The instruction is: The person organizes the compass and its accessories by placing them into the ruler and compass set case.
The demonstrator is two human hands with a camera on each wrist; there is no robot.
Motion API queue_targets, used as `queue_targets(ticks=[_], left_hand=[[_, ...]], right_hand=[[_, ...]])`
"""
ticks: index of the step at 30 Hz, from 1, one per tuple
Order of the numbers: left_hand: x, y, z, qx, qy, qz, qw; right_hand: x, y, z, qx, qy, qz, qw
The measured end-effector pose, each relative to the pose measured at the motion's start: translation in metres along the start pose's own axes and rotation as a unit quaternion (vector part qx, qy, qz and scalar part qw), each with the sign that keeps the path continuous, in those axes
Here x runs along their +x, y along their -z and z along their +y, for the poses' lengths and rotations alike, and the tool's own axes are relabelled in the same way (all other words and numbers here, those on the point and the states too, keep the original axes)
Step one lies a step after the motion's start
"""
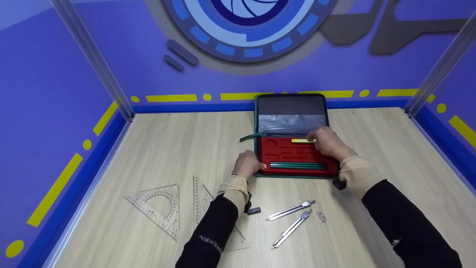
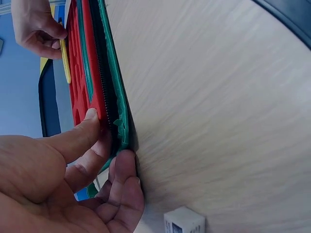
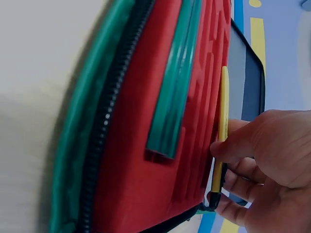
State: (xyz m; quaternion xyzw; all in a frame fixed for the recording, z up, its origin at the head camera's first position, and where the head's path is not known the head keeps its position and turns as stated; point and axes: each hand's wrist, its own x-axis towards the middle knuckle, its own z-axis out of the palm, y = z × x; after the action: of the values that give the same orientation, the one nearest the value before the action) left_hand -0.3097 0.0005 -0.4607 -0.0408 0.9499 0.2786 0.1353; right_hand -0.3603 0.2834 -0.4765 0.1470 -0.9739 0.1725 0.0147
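Jutting from right grip (image 1: 328, 142), yellow tool (image 1: 302, 141)

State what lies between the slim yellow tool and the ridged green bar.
Head view: the red moulded tray, its recesses empty, separates the yellow tool and green bar.

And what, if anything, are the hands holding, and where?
The right hand pinches the yellow stick toward its black end; the left hand grips the open case at its near left corner.
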Motion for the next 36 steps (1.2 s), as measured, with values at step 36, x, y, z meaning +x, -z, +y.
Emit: queue_targets(ticks=[36], left_hand=[[0.000,-0.002,0.001,0.006,0.002,0.002,1.0000]], right_hand=[[-0.006,-0.005,0.009,0.030,-0.010,0.049,0.998]])
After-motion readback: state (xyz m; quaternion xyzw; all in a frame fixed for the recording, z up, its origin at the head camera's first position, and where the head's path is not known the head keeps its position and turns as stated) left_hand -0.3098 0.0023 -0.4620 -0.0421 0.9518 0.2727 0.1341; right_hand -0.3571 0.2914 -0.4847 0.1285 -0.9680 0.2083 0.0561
